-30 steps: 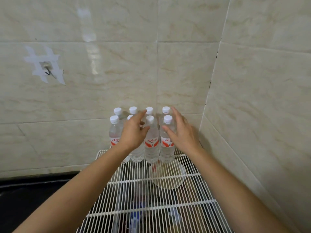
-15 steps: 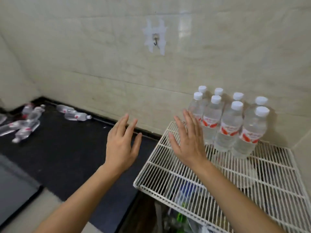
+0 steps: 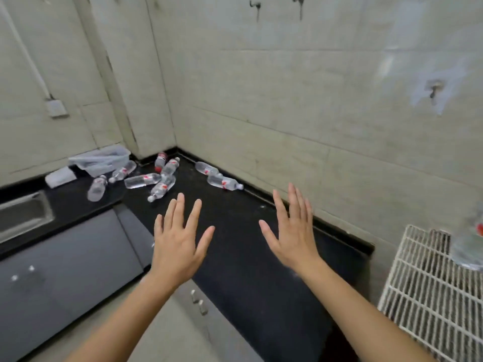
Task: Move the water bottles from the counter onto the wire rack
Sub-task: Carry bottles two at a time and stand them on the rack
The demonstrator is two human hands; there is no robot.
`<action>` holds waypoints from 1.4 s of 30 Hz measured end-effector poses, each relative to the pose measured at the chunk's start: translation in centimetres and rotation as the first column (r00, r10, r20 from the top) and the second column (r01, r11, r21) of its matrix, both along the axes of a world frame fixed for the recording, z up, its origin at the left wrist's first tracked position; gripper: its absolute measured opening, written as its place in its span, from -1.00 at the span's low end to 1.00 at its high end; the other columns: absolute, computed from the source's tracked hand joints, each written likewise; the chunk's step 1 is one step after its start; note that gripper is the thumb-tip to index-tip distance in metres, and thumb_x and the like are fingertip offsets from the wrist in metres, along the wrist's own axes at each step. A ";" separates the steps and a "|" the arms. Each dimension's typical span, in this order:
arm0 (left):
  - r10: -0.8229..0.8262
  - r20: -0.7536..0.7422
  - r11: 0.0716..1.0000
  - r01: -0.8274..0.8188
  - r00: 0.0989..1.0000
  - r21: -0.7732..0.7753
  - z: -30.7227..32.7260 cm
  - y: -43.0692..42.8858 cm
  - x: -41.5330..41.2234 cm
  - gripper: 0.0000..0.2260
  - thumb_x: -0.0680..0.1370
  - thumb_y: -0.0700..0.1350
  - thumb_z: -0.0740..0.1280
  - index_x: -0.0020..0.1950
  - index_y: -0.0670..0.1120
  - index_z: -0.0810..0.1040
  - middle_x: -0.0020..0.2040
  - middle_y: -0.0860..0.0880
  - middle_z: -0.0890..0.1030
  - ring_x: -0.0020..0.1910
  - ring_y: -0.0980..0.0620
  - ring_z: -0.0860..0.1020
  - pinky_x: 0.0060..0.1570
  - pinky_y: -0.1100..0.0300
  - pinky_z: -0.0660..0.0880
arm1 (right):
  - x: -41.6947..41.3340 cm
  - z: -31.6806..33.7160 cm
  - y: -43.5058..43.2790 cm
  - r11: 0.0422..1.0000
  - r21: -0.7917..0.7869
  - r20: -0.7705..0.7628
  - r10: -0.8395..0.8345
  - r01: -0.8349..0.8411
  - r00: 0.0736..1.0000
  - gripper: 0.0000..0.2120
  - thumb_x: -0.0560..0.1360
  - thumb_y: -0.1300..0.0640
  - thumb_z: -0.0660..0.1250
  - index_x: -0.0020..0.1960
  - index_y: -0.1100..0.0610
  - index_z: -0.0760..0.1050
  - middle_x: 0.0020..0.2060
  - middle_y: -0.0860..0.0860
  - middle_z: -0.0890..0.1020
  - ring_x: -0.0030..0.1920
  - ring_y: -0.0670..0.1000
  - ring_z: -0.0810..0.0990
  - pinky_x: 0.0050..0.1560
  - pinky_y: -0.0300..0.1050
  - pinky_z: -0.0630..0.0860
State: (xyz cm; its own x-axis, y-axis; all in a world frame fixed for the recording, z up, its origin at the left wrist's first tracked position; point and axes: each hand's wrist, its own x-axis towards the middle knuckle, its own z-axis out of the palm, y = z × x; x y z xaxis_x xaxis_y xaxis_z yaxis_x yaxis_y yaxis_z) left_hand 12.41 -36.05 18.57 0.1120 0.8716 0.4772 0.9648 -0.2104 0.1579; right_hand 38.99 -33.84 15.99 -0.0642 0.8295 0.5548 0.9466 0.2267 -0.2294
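Observation:
Several clear water bottles with red labels lie on their sides in the far corner of the black counter [image 3: 235, 231]; one bottle [image 3: 142, 180] is in the cluster, another bottle [image 3: 224, 183] lies by the back wall. My left hand [image 3: 177, 241] and my right hand [image 3: 292, 231] hover over the counter, both empty with fingers spread, well short of the bottles. The white wire rack [image 3: 431, 288] is at the lower right, with a blurred bottle [image 3: 467, 239] standing on it at the frame's edge.
A steel sink [image 3: 23, 218] is set into the counter at the left. A clear plastic bag [image 3: 100, 159] and a white packet [image 3: 60, 176] lie behind the bottles. Grey cabinet doors [image 3: 68, 273] run below the counter. Tiled walls with hooks enclose the corner.
My view has swung left from the rack to the counter corner. Both hands left the bottles standing on the rack and now reach, open, over the counter.

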 end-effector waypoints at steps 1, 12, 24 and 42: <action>0.025 -0.001 1.000 -0.025 1.000 -0.004 0.3 0.5 -3.1 -0.37 0.60 0.27 0.01 0.58 -0.04 0.28 0.61 -0.22 0.18 0.58 -0.23 0.18 0.44 -0.30 0.24 | -3.2 -0.1 1.5 1.000 -0.020 -0.002 0.020 -0.020 1.000 -0.28 0.62 -0.25 0.07 0.65 0.05 0.00 0.64 0.18 -0.14 0.64 0.17 -0.16 0.61 0.20 -0.14; 0.287 -0.109 0.951 -0.297 0.952 -0.090 -0.4 6.2 -25.4 -0.35 0.60 0.26 -0.01 0.58 -0.08 0.29 0.59 -0.26 0.20 0.57 -0.27 0.20 0.44 -0.31 0.24 | -26.2 -1.5 12.2 0.944 -0.120 0.062 0.315 -0.306 0.947 -0.29 0.63 -0.19 0.15 0.66 0.08 0.01 0.64 0.23 -0.11 0.64 0.19 -0.09 0.61 0.20 -0.03; 0.265 -0.192 0.892 -0.315 0.945 -0.324 -4.7 27.1 -32.7 -0.29 0.57 0.32 -0.15 0.64 -0.01 0.09 0.64 -0.13 0.11 0.62 -0.12 0.09 0.53 -0.18 0.08 | -32.3 -6.6 34.3 0.922 -0.261 0.127 0.326 -0.286 0.937 -0.23 0.59 -0.09 0.28 0.65 0.09 0.01 0.63 0.25 -0.11 0.63 0.24 -0.04 0.59 0.24 0.00; -0.148 -0.281 0.676 -0.111 0.948 -0.729 -18.5 63.6 -43.5 -0.37 0.65 0.20 0.12 0.64 -0.04 0.06 0.63 -0.12 0.09 0.60 -0.13 0.11 0.52 -0.16 0.13 | -40.5 -16.9 59.7 0.684 -0.726 0.228 0.334 -0.068 0.915 -0.24 0.63 0.20 0.20 0.66 -0.01 -0.17 0.64 0.13 -0.21 0.64 0.16 -0.19 0.60 0.14 -0.12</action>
State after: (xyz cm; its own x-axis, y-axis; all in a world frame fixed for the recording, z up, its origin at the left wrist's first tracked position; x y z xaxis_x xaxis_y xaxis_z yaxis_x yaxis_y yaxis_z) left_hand -31.13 27.55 0.08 0.1516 0.9171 -0.3688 0.9851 -0.1707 -0.0195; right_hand -1.51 25.84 -0.96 -0.3366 0.9057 -0.2577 0.9416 0.3222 -0.0975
